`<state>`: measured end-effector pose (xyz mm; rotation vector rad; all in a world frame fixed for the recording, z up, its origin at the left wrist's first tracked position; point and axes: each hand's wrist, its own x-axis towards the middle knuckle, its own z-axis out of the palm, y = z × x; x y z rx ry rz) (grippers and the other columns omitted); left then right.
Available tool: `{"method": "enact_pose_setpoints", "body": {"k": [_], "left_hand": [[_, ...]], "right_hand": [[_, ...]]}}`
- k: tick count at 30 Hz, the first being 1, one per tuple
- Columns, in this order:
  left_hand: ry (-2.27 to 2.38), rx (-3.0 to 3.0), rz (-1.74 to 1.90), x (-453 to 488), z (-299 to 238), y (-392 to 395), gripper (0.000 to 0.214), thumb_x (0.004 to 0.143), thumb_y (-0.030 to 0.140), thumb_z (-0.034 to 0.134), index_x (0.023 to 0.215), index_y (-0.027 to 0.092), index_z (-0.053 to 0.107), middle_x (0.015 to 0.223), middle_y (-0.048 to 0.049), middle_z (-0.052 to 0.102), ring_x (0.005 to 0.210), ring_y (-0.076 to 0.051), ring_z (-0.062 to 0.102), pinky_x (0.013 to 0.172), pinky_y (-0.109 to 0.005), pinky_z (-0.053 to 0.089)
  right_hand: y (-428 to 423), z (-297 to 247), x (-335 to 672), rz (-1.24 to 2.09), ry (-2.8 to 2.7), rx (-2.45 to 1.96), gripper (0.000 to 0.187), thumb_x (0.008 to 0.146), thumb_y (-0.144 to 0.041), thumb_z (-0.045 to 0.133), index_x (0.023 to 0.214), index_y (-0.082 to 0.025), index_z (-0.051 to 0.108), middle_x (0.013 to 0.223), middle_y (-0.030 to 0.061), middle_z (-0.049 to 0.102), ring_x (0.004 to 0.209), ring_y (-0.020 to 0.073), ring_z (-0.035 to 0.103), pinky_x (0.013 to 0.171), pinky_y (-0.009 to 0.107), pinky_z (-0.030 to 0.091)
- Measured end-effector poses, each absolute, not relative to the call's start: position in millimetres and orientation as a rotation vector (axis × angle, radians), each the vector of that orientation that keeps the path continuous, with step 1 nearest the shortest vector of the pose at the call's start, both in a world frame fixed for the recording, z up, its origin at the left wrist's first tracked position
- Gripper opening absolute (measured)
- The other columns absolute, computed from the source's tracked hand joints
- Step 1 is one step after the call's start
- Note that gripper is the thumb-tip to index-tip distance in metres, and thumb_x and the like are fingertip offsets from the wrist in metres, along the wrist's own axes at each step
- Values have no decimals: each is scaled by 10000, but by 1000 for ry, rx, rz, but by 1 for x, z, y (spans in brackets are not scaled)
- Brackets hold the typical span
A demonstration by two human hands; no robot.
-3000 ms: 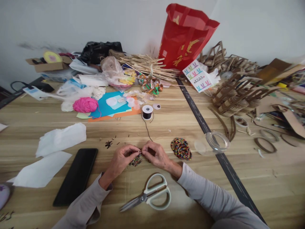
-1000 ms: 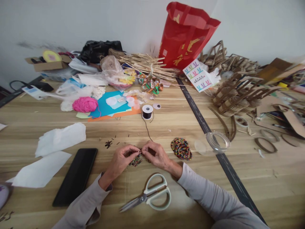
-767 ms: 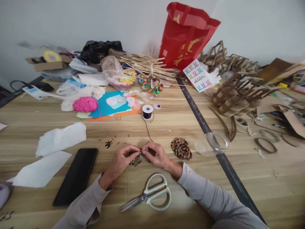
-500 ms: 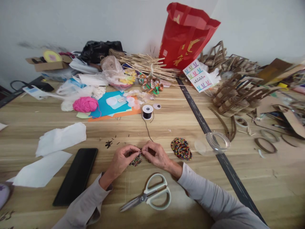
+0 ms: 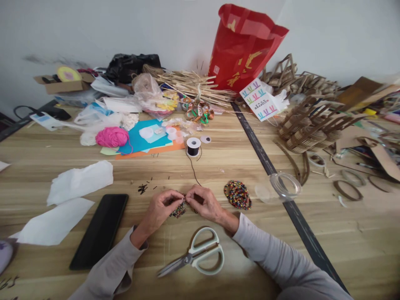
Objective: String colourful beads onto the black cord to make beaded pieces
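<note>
My left hand (image 5: pixel 163 209) and my right hand (image 5: pixel 204 202) meet fingertip to fingertip at the middle of the table, both pinched closed. Between and just under them lies a string of dark, mixed-colour beads (image 5: pixel 179 211), partly hidden by the fingers. A black cord (image 5: pixel 194 171) runs from a white spool (image 5: pixel 193 146) down to my right hand. The fingertips cover what exactly each pinch holds, though beads and cord come right up to them. To the right rests a coiled multicoloured bead strand (image 5: pixel 238 195). Scissors with white handles (image 5: pixel 200 255) lie nearer me.
A black phone (image 5: pixel 99 231) and white paper pieces (image 5: pixel 80 182) lie at left. Short black bits (image 5: pixel 142 188) are scattered beyond my left hand. Clear rings (image 5: pixel 285 185) sit at right. Pink yarn (image 5: pixel 112 137), a red bag (image 5: pixel 245 48) and small woven baskets (image 5: pixel 309 129) stand farther back.
</note>
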<state>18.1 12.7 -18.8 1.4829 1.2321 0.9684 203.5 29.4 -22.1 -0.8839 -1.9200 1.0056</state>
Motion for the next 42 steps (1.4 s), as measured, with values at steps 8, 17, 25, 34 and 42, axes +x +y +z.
{"method": "enact_pose_setpoints", "body": {"k": [8, 17, 25, 34, 42], "left_hand": [[1232, 1476, 973, 19, -17, 13, 59, 728, 180, 656, 757, 163, 705, 743, -41, 712, 684, -154, 641, 648, -237, 505], [1227, 1477, 967, 18, -21, 13, 65, 734, 181, 651, 773, 164, 701, 761, -33, 706, 708, -151, 642, 672, -236, 505], [1214, 1467, 964, 19, -22, 13, 60, 735, 178, 655, 773, 164, 700, 755, -30, 705, 704, -147, 639, 669, -229, 501], [1199, 1508, 957, 17, -24, 13, 63, 746, 172, 655, 788, 164, 701, 765, -27, 702, 715, -141, 639, 674, -222, 492], [1199, 1492, 961, 17, -24, 13, 57, 736, 175, 661, 777, 164, 699, 758, -29, 704, 708, -143, 639, 669, -224, 494]], "right_hand": [[29, -22, 203, 1016, -1909, -873, 145, 879, -241, 521, 781, -158, 589, 685, 24, 554, 638, 138, 515, 594, 245, 405], [29, -23, 204, 1010, -1919, -873, 138, 875, -232, 526, 791, -150, 598, 697, 25, 561, 643, 132, 511, 598, 238, 403], [30, -23, 203, 1004, -1919, -854, 147, 882, -241, 522, 788, -154, 595, 695, 26, 561, 643, 134, 510, 603, 242, 405], [30, -23, 204, 1009, -1916, -831, 180, 901, -279, 520, 809, -150, 605, 712, 34, 571, 661, 137, 519, 613, 245, 412], [30, -22, 204, 1017, -1909, -813, 204, 913, -304, 517, 818, -150, 611, 727, 41, 578, 685, 144, 533, 634, 254, 424]]}}
